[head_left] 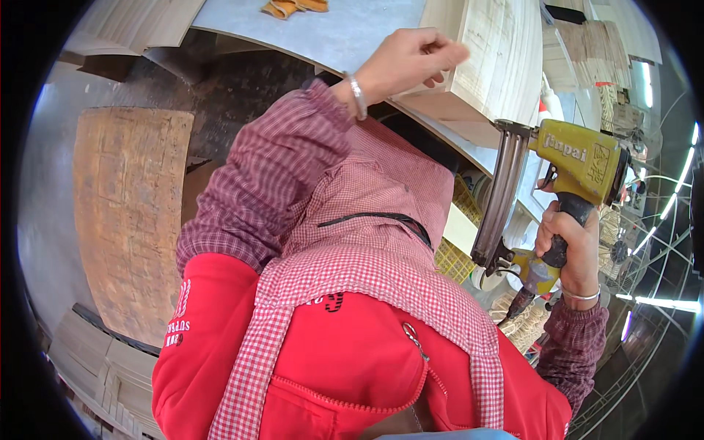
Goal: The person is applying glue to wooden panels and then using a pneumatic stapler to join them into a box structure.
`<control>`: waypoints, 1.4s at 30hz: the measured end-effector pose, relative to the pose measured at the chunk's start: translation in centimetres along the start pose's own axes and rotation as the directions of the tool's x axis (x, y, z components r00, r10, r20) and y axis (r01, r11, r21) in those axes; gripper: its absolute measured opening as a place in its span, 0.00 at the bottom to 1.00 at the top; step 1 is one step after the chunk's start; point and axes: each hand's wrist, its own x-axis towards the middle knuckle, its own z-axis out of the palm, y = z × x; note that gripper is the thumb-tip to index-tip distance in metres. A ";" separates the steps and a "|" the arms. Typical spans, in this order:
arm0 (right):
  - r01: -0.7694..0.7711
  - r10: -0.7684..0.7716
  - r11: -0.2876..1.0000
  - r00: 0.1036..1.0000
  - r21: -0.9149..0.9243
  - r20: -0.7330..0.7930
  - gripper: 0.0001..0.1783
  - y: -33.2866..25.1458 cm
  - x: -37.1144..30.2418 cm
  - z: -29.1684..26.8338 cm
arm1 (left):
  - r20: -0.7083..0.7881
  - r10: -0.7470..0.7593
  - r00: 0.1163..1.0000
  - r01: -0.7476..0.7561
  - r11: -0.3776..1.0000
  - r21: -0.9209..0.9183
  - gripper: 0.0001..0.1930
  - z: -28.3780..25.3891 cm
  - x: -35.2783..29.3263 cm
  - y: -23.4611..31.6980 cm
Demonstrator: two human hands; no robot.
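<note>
My right hand (572, 238) grips the dark handle of a yellow pneumatic nail gun (583, 158), whose long metal magazine slants down along its left side. The gun's nose end is close to the near right edge of a pale wooden box (499, 62); whether they touch I cannot tell. My left hand (418, 62) hangs at the box's left side, its fingers curled in, and no object shows between them.
The box stands on a grey-topped workbench (352, 26), where orange-brown scraps (293, 7) lie. A large worn wooden board (132, 220) is at the left. Wooden panels (121, 389) are at the lower left. Yellow crates (455, 260) sit below the bench, near the nail gun.
</note>
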 end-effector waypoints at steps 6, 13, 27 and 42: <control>0.001 -0.001 1.000 1.000 -0.024 -0.018 0.06 -0.3 -0.1 0.3 | -0.014 0.174 0.985 -0.169 0.970 0.175 0.10 0.7 1.7 -1.7; 0.052 -0.054 0.997 0.998 -0.048 -0.039 0.06 -1.7 -0.5 2.0 | -0.026 0.211 0.977 -0.203 0.963 0.175 0.15 0.9 2.0 -2.4; 0.057 -0.048 0.978 0.998 -0.202 0.049 0.12 -4.1 -0.9 3.8 | -0.028 0.245 0.969 -0.237 0.957 0.166 0.12 2.1 1.8 -2.3; 0.025 -0.020 0.970 0.999 -0.243 0.025 0.07 -5.4 -0.7 4.9 | -0.006 0.174 0.985 -0.173 0.980 0.102 0.16 1.8 2.5 -3.7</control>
